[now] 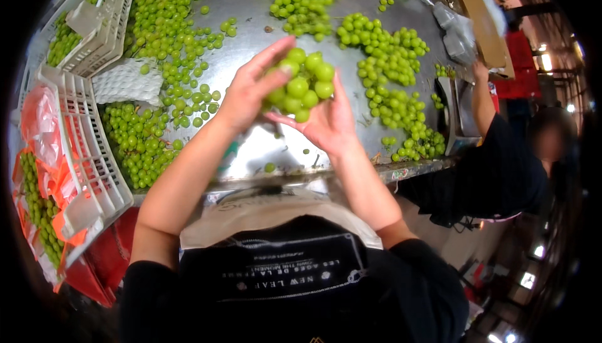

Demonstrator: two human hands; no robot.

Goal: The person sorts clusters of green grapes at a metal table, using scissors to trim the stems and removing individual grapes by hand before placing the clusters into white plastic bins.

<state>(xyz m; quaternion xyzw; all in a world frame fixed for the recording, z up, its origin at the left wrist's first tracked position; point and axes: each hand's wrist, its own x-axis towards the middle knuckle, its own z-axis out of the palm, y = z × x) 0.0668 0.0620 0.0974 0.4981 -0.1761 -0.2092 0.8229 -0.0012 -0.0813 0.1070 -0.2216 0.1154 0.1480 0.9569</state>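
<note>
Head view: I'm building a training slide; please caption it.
Left hand and right hand cradle a green grape bunch above a metal table.

From the wearer's head, a wide fisheye camera faces steeply down on the bare-handed left grip [246, 92] and right grip [331, 127] at close range, taking in the shiny grey metal surface [236, 1] beyond them and the wearer's black, white-printed shirt [389, 305] on their near side.
</note>
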